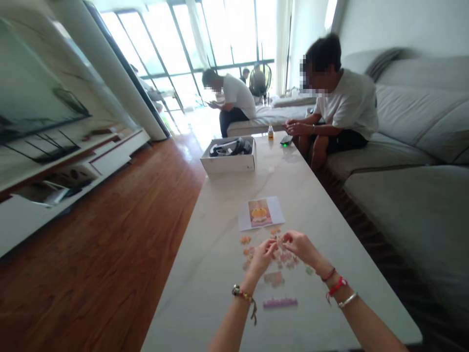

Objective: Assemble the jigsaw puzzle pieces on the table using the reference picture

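Small jigsaw puzzle pieces (287, 259) in orange, pink and grey lie scattered under and around my hands on the white table. My left hand (263, 255) is closed in a pinch at a puzzle piece above the pile. Facing it, my right hand (299, 246) also pinches a puzzle piece, its fingertips close to the left ones. A joined patch of pieces (274, 279) lies nearer me, with a purple joined strip (280, 303) below it. Beyond the hands rests a creased sheet with a printed picture (259, 213) of a round yellow figure. Fine piece outlines are blurred.
On the marble-look table (205, 254) stand a white box (229, 164) with dark items, a small bottle (270, 132) and a dark device (286, 141) with a green light. One person (348, 102) sits on the grey sofa (406, 117) at right; another (236, 95) sits farther back.
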Demonstrator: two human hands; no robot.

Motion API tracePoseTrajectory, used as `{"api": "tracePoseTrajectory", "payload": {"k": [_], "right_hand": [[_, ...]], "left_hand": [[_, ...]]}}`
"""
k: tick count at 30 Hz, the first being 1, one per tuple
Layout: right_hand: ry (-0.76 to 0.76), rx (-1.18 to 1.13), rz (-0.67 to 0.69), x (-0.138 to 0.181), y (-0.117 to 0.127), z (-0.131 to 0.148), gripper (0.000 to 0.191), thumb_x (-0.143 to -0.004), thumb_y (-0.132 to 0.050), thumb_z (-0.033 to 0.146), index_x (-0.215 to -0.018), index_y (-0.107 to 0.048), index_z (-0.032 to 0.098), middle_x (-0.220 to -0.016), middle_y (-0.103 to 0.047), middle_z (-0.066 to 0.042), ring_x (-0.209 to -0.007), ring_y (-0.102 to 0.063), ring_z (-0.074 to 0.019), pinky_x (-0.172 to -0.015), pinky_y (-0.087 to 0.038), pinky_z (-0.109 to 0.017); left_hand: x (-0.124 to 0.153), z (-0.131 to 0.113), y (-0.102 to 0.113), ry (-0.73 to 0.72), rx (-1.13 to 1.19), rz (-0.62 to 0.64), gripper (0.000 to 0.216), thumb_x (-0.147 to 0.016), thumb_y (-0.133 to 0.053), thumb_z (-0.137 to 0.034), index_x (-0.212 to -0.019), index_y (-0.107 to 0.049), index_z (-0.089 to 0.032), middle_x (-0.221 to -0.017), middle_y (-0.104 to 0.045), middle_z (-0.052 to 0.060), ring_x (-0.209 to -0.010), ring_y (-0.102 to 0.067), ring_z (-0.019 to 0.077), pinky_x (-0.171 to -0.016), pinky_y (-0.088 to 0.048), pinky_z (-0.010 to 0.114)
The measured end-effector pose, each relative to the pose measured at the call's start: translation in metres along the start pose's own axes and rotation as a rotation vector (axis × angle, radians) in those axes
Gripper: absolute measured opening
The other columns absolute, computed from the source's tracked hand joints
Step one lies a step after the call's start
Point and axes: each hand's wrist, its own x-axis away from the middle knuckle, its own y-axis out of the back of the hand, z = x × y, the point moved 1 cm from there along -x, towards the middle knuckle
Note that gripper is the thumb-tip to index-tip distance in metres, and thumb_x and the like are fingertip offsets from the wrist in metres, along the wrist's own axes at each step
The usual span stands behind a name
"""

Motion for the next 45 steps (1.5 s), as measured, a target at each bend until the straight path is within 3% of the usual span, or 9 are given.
{"api": "tracePoseTrajectory", "payload": {"k": [4,7,16,28,33,40,45], "right_hand": [[0.076,-0.027,-0.070,-0.042,0.007,0.027,0.015,-0.075,-0.052,0.031,-0.072,-0.056,0.017,-0.066,-0.060,-0.002,-0.060,-0.055,-0.0129,-0.056,-0.041,-0.023],[0.093,-0.077,-0.091,-0.055,0.012,0.035,0.015,-0.074,-0.054,0.031,-0.074,-0.057,0.016,-0.067,-0.062,-0.003,-0.061,-0.056,-0.0127,-0.057,-0.041,-0.022],[0.092,-0.197,-0.097,-0.055,0.011,0.034,0.013,-0.074,-0.053,0.023,-0.080,-0.062,0.017,-0.072,-0.066,-0.004,-0.065,-0.059,-0.0134,-0.060,-0.044,-0.022],[0.076,-0.160,-0.128,-0.052,0.016,0.037,0.014,-0.072,-0.051,0.020,-0.078,-0.064,0.017,-0.072,-0.067,-0.004,-0.064,-0.059,-0.0133,-0.059,-0.043,-0.021],[0.057,-0.195,-0.045,-0.024,0.009,0.030,0.013,-0.072,-0.053,0.021,-0.076,-0.064,0.017,-0.067,-0.066,-0.002,-0.058,-0.056,-0.0111,-0.055,-0.041,-0.019],[-0.110,-0.263,0.110,0.068,-0.016,0.012,0.013,-0.071,-0.053,0.021,-0.075,-0.064,0.017,-0.068,-0.066,-0.001,-0.058,-0.057,-0.0103,-0.055,-0.042,-0.019],[-0.210,-0.301,0.063,0.096,-0.023,0.011,0.012,-0.072,-0.053,0.022,-0.076,-0.064,0.019,-0.073,-0.067,-0.002,-0.065,-0.060,-0.0123,-0.060,-0.045,-0.021]], "left_hand": [[-0.037,-0.015,0.019,-0.021,0.179,-0.139,0.026,-0.075,-0.045,-0.036,-0.080,-0.057,-0.013,-0.072,-0.062,0.004,-0.055,-0.055,0.0090,-0.050,-0.042,0.019],[-0.043,-0.021,0.031,-0.016,0.267,-0.187,0.027,-0.070,-0.051,-0.038,-0.076,-0.057,-0.013,-0.063,-0.059,0.002,-0.052,-0.053,0.0087,-0.046,-0.038,0.018],[-0.040,-0.020,0.038,-0.015,0.384,-0.211,0.025,-0.065,-0.055,-0.038,-0.068,-0.057,-0.013,-0.056,-0.056,0.000,-0.048,-0.049,0.0072,-0.045,-0.035,0.018],[-0.035,-0.024,0.038,0.009,0.394,-0.196,0.023,-0.067,-0.053,-0.035,-0.071,-0.057,-0.013,-0.061,-0.059,0.001,-0.052,-0.051,0.0076,-0.049,-0.037,0.018],[-0.011,-0.013,0.022,0.057,0.369,-0.081,0.022,-0.069,-0.052,-0.034,-0.072,-0.056,-0.013,-0.063,-0.061,0.002,-0.056,-0.053,0.0082,-0.052,-0.040,0.019],[0.046,0.015,-0.037,0.179,0.248,0.187,0.017,-0.071,-0.048,-0.029,-0.071,-0.055,-0.013,-0.063,-0.060,0.002,-0.051,-0.052,0.0076,-0.050,-0.040,0.019],[0.055,0.018,-0.055,0.161,0.179,0.222,0.018,-0.072,-0.046,-0.028,-0.070,-0.055,-0.013,-0.062,-0.060,0.002,-0.052,-0.052,0.0080,-0.050,-0.040,0.018]]}}
